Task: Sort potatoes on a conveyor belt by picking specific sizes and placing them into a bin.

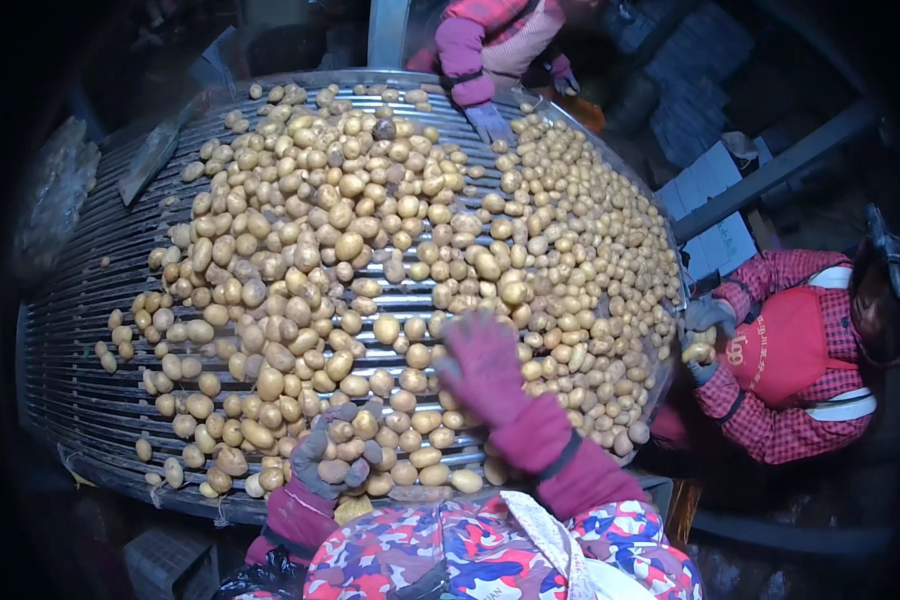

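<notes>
Many yellow potatoes (345,246) lie heaped on a sorting table of parallel metal bars (82,300). At the near edge, my left hand (322,457) wears a grey glove and curls around a few potatoes (351,450), with its thumb and fingers bent over them. My right hand (484,360), in a pinkish glove and blurred by motion, reaches over the potatoes right of the middle. Its thumb is spread from the palm and its fingertips are near the potatoes; no potato shows in its grip. A dark potato (383,129) stands out at the far side.
Across the table, a co-worker's gloved hand (489,122) touches the bars. At the right rim, another person's gloved hands (705,326) hold potatoes. A plank (154,154) lies at the far left. Below the near edge stands a plastic crate (171,562). White boxes (709,191) are beyond a metal beam (780,176).
</notes>
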Available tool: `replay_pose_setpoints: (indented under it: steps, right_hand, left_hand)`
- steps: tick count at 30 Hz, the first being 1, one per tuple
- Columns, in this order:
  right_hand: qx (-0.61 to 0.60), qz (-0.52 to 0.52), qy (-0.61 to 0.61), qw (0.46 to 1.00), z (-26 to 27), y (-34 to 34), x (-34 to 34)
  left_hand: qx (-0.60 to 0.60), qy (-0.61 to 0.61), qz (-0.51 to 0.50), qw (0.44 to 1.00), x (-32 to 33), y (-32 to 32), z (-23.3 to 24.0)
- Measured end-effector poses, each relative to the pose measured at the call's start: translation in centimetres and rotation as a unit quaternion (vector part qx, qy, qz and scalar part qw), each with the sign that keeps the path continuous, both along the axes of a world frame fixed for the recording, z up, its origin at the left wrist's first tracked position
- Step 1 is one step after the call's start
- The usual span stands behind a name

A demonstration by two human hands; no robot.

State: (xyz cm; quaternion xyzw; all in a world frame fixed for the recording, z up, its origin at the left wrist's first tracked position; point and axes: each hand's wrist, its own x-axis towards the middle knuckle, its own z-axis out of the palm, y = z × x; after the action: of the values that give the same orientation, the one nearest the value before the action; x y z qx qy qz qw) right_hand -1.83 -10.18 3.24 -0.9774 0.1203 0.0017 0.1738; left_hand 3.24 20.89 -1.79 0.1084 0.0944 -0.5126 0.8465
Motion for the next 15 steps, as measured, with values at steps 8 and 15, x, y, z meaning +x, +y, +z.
replay_pose_setpoints:
  steps: [8,15]
  right_hand:
    - [-0.029,0.167,-0.061,0.984,-0.9,0.8,-6.0]
    - [-0.243,-0.088,0.087,0.962,1.2,-11.1,-8.9]
  left_hand:
    - [-0.020,0.021,-0.019,0.999,0.1,0.1,-0.5]
    - [0.044,-0.052,-0.029,0.997,0.1,-0.9,0.1]
